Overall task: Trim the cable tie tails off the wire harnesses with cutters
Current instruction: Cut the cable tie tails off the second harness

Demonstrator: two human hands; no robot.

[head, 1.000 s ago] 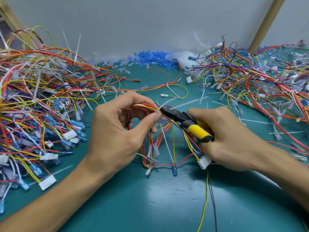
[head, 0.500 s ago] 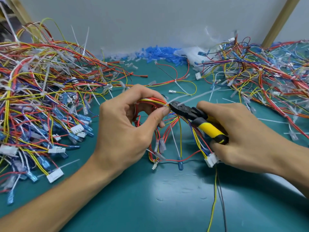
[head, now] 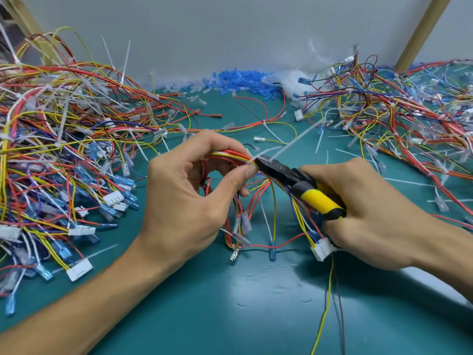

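Note:
My left hand (head: 189,198) pinches a wire harness (head: 256,208) of red, yellow and blue wires between thumb and fingers, lifted just above the teal table. A white cable tie tail (head: 294,139) sticks out up and to the right from the bundle at my fingertips. My right hand (head: 378,216) grips the yellow-and-black cutters (head: 304,188). Their black jaws sit against the base of that tail, right beside my left thumb. The harness's white connector (head: 323,249) hangs under my right hand.
A large heap of wire harnesses (head: 64,149) with long white ties fills the left side. Another heap (head: 409,119) lies at the back right. Blue terminal sleeves (head: 238,80) and a white bag line the back wall. Cut tie tails are scattered on the table (head: 230,303).
The cutter jaws have closed in on the base of the tie tail next to my left thumb. Both hands sit a little higher in the view; the grips are unchanged.

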